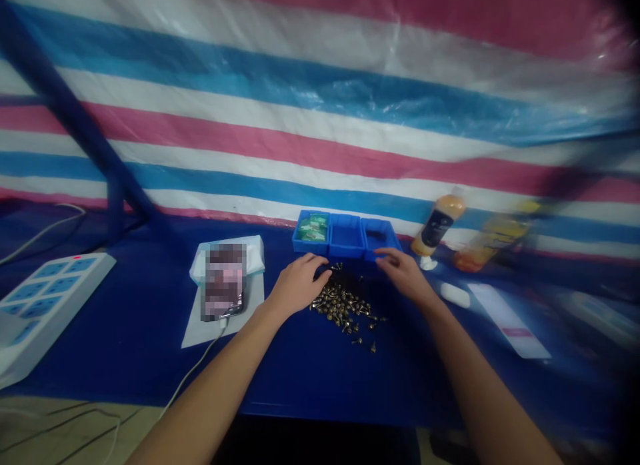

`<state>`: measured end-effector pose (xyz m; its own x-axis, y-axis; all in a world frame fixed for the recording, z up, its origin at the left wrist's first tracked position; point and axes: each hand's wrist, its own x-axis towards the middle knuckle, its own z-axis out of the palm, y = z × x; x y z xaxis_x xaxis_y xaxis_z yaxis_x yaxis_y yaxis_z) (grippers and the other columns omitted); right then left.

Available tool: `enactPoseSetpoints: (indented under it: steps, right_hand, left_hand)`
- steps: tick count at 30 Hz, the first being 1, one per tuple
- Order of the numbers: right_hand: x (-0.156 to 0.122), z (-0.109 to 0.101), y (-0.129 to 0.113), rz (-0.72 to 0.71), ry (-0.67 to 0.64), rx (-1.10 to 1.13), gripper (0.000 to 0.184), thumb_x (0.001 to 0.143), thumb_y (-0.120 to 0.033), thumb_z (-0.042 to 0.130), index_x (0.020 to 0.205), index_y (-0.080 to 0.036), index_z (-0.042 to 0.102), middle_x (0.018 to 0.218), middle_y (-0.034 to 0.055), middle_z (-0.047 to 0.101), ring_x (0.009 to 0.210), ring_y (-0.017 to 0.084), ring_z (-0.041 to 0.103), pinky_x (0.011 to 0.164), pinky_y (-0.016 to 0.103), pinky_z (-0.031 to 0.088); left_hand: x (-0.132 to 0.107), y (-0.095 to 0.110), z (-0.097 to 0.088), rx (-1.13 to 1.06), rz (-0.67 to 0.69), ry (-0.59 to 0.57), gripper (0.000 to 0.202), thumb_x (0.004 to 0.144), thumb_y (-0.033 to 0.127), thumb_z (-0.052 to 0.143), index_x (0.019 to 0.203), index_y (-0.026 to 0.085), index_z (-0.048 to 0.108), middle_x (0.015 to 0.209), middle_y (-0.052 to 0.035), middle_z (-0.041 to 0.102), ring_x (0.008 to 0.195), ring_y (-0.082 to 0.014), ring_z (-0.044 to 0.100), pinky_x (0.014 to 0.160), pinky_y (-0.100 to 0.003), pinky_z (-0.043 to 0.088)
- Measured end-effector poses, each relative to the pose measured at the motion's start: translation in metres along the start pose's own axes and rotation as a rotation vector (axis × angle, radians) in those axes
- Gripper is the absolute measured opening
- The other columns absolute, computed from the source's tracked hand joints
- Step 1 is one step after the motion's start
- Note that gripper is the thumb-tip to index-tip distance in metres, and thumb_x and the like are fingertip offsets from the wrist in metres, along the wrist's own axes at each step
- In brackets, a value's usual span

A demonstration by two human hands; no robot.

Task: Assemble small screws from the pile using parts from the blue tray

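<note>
two bare hands and forearms are all of the body in view. the left hand [297, 285] is slim, with long, narrow fingers [316, 262] and smooth knuckles. behind it, the left forearm [215, 385] runs long and bare, tapering toward the wrist. across from it, the right hand [407, 278] matches in shape, and the right forearm [493, 392] looks equally smooth and slender.

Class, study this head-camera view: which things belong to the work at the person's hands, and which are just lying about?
At the work: left hand; right hand; pile of small brass-coloured fasteners; blue three-compartment tray; green packets in its left compartment.

Lying about: white power strip; blurred-out phone on white paper; orange-topped bottle; small white oval object.
</note>
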<state>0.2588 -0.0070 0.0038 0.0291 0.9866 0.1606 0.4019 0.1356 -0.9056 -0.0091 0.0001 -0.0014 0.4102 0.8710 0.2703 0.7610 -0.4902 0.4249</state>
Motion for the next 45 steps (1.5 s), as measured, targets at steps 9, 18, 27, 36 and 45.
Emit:
enactPoseSetpoints:
  steps: [9,18,27,36,45]
  right_hand:
    - [-0.008,0.007,-0.002,-0.331,-0.388,-0.422,0.03,0.088,-0.026,0.058,0.116,-0.027,0.067,0.101,0.0067,0.063,0.085,0.019,0.059,0.079,0.036,0.047]
    - [-0.008,0.012,-0.001,-0.284,-0.352,-0.418,0.013,0.085,-0.028,0.063,0.094,-0.024,0.071,0.091,0.0045,0.065,0.076,0.017,0.058,0.073,0.033,0.046]
    - [-0.01,0.006,-0.001,-0.182,-0.359,-0.321,0.014,0.09,-0.034,0.054,0.089,-0.022,0.062,0.08,0.0006,0.063,0.07,0.016,0.054,0.066,0.031,0.04]
    - [-0.011,0.001,0.002,-0.018,-0.25,-0.204,0.03,0.092,-0.046,0.046,0.074,-0.022,0.048,0.065,-0.0028,0.049,0.061,0.014,0.043,0.058,0.028,0.032]
    - [-0.013,-0.001,-0.029,0.252,-0.308,0.776,0.034,0.087,-0.041,0.051,0.064,-0.023,0.033,0.052,-0.0079,0.018,0.045,0.01,0.016,0.049,0.028,0.024]
  left_hand:
    - [0.0,0.001,0.0,-0.014,0.012,0.021,0.036,0.096,0.045,0.04,0.119,0.026,0.06,0.119,-0.0044,0.062,0.108,-0.0233,0.057,0.091,-0.04,0.048]
    - [-0.001,0.002,-0.001,-0.024,0.011,0.017,0.035,0.096,0.045,0.041,0.118,0.027,0.06,0.118,-0.0043,0.062,0.108,-0.0233,0.058,0.09,-0.04,0.048]
    - [-0.001,0.001,-0.002,-0.026,0.022,-0.009,0.034,0.096,0.044,0.042,0.119,0.027,0.06,0.117,-0.0043,0.062,0.105,-0.0228,0.059,0.087,-0.039,0.049]
    - [-0.002,-0.002,-0.001,-0.005,0.034,-0.01,0.036,0.096,0.045,0.042,0.121,0.026,0.059,0.118,-0.0054,0.062,0.105,-0.0234,0.059,0.087,-0.039,0.05]
    - [-0.002,-0.003,0.0,-0.01,0.039,-0.004,0.036,0.095,0.045,0.042,0.119,0.025,0.06,0.118,-0.0055,0.062,0.105,-0.0234,0.059,0.089,-0.039,0.048]
